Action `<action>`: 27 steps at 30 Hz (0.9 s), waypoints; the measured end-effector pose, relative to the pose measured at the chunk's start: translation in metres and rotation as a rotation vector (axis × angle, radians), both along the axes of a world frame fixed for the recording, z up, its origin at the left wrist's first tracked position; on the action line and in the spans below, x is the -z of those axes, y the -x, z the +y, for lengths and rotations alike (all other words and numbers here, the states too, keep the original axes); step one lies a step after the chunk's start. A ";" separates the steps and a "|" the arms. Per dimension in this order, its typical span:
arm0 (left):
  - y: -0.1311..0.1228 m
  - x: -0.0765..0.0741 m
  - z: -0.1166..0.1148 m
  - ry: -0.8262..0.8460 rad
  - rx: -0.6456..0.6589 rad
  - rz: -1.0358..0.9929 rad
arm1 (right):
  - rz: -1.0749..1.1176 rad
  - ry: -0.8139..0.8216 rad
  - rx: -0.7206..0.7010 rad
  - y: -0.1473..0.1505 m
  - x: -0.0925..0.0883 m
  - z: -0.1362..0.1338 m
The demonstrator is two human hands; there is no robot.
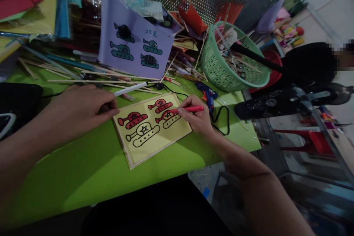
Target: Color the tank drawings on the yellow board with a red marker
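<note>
A yellow picture board [166, 136] with a wooden rim lies on the green table [91, 169]. It bears several black-outlined tanks, some coloured red. My right hand [197, 118] is closed round a red marker [189, 109], whose tip touches a tank at the board's upper right. My left hand [80, 108] rests curled at the board's upper left corner, with its fingertips on the rim. A white pen [129, 89] sticks out past that hand; whether the fingers hold it I cannot make out.
A purple sheet [135, 44] with green tanks leans behind the board. Wooden sticks [91, 77] lie strewn across the back. A green basket [229, 62] stands at the right, a blue glue gun [207, 94] and its black cord beside it. A seated person's dark clothing [309, 62] shows far right.
</note>
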State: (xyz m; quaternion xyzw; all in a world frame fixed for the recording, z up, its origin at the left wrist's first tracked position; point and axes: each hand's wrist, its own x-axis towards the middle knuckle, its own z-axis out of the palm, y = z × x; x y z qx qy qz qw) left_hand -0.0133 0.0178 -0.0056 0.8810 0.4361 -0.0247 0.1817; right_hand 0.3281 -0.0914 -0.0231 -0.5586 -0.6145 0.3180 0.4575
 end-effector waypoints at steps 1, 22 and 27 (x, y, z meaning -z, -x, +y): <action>0.000 0.000 0.000 0.003 -0.003 0.001 | 0.003 0.002 0.002 0.000 0.000 0.000; 0.004 0.002 -0.001 -0.018 0.042 -0.075 | -0.021 0.017 0.007 -0.002 0.000 0.001; 0.003 0.000 -0.001 -0.022 0.014 -0.028 | -0.036 0.005 0.049 -0.004 0.000 0.002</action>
